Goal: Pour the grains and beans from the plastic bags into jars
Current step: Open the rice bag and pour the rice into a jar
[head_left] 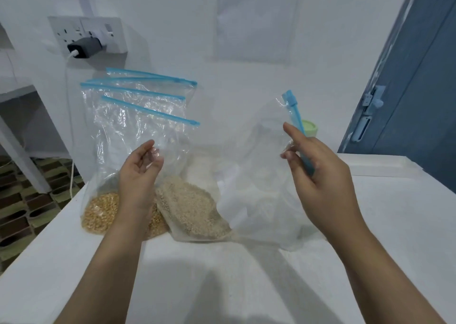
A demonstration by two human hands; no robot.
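My right hand (pixel 318 173) grips the blue zip edge of a clear plastic bag (pixel 256 175) that looks empty and hangs over the white table (pixel 370 225). My left hand (pixel 140 173) hovers with loosely curled fingers in front of the other zip bags, holding nothing that I can see. One bag with yellow corn kernels (pixel 100 215) and one with pale beige grains (pixel 190 207) lean against the wall. A jar with a light green lid (pixel 309 127) shows partly behind the held bag.
A wall socket with a dark charger and white cable (pixel 84 47) sits at the upper left. A paper sheet (pixel 256 15) hangs on the wall. A blue door (pixel 414 89) stands at the right. The table's left edge drops to a patterned floor (pixel 22 200).
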